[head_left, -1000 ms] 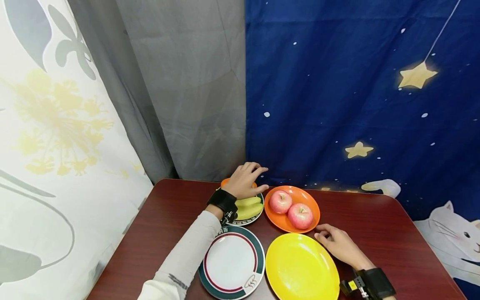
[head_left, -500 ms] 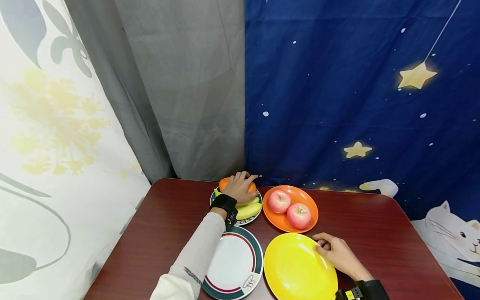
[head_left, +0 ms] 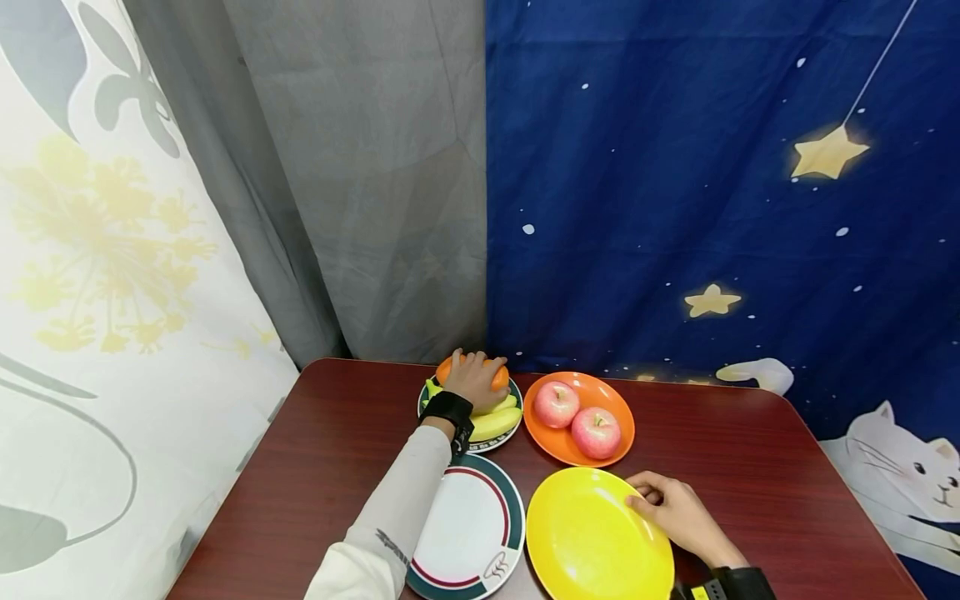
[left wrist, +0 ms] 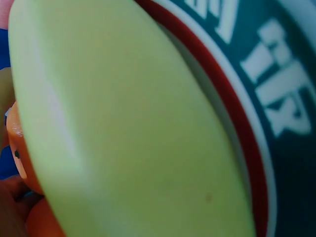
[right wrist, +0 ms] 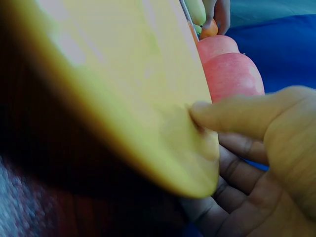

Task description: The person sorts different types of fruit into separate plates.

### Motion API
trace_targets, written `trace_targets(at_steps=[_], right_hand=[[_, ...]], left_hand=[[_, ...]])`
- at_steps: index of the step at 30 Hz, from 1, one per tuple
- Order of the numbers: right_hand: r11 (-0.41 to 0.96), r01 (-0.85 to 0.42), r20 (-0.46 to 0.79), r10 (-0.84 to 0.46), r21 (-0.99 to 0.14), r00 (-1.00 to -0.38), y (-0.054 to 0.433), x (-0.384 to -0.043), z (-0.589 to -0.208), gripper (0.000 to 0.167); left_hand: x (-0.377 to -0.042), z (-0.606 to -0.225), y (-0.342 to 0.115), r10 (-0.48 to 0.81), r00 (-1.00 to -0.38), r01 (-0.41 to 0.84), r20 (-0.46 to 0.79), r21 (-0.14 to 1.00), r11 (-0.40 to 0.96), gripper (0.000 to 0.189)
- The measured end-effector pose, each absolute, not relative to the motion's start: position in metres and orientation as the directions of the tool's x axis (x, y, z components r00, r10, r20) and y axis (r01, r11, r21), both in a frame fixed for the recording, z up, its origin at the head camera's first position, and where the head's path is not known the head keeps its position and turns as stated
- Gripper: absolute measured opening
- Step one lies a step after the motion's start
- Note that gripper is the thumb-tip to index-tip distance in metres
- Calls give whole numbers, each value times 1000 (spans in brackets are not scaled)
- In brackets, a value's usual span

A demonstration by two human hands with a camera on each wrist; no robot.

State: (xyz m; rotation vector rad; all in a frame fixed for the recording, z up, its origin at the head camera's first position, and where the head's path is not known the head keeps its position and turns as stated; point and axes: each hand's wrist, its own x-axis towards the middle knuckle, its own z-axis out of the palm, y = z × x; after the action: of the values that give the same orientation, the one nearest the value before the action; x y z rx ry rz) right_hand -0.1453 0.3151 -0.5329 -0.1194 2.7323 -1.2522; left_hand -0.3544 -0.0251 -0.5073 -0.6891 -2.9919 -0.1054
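Note:
At the back of the table, my left hand [head_left: 474, 383] grips an orange [head_left: 444, 371], fingers curled over its top. Bananas [head_left: 497, 424] lie beside it on a patterned-rim plate [head_left: 484, 447]. One banana [left wrist: 123, 118] fills much of the left wrist view, with two oranges [left wrist: 19, 143] partly showing at the left edge. My right hand [head_left: 684, 517] holds the right rim of a yellow plate [head_left: 592, 542]. In the right wrist view its thumb [right wrist: 227, 116] presses on top of the rim while the other fingers are under it.
Two apples [head_left: 596, 432] sit on an orange plate [head_left: 542, 440] behind the yellow one. A white plate with a green rim [head_left: 517, 508] stands left of the yellow plate, partly under my left forearm. Curtains [head_left: 375, 208] hang behind the table [head_left: 300, 492].
My left hand has come down from above the fruit onto the orange, its fingers closing over it. My right hand has moved from beside the yellow plate onto its rim.

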Motion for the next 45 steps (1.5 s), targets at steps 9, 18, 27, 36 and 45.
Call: trace_targets(at_steps=[9,18,27,36,45], right_hand=[[640,14,-117,-119,-769,-986,314,-145,-532,24],[634,40,-129,-94,-772,-987,313,-145,-533,23],[618,30,-135,-124,-785,-983,316,-147,-534,25],[614,-9,-105,-149,-789,-983,318,-146,-537,24],[617,-36,-80,-159,-786,-984,319,-145,-539,22]], left_hand=[[-358,-515,-25,450,-882,455,141,9,890,61],[-359,-483,-23,533,-783,577,320,56,815,55],[-308,-393,-6,593,-626,777,507,337,532,51],[-216,-410,31,769,-394,918,503,259,301,57],[-171,-491,51,898,-348,935,270,175,309,49]])
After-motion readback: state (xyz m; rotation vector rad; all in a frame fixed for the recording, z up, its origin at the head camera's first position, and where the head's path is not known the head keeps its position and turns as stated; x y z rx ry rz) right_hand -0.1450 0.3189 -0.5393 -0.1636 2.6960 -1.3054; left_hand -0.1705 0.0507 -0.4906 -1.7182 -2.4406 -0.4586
